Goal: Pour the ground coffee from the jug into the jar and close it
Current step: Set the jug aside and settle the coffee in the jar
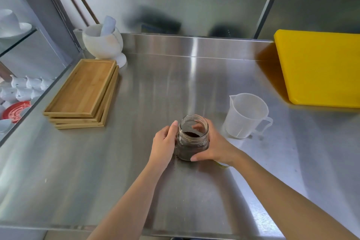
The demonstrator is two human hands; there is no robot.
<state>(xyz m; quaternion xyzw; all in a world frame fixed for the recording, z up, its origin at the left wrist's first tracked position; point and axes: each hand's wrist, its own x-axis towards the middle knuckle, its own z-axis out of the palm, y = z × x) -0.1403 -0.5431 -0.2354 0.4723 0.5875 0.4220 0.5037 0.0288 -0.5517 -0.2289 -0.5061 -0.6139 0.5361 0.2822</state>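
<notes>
A clear glass jar point(192, 139) stands upright and open-mouthed on the steel counter point(116, 171), holding dark ground coffee. My left hand point(164, 145) grips its left side and my right hand point(213, 145) wraps its right side. To the right, the translucent plastic jug point(245, 116) stands upright and looks empty, its handle pointing right. A few coffee grains lie on the counter by the jar's base. A small pale object, mostly hidden, peeks out under my right wrist point(222, 164); I cannot tell what it is.
A stack of wooden trays point(81, 91) lies at the left. A white mortar with pestle point(103, 43) stands at the back left. A yellow cutting board point(319, 68) lies at the back right. White cups sit on lower shelving at far left.
</notes>
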